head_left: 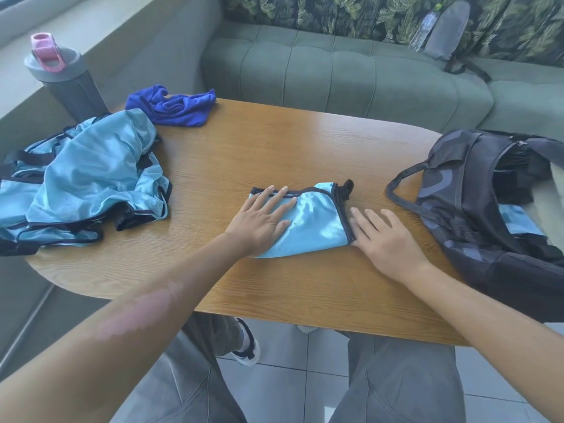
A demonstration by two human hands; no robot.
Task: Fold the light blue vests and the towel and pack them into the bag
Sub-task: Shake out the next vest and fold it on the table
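Both hands lie flat: left hand (265, 215) on the folded vest (311, 222), right hand (385, 239) beside it on the table (274, 148); the bag (488, 215) is cut off.

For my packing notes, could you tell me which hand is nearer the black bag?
Right. The right hand rests between the folded vest and the bag; the left hand lies flat on the vest, farther away.
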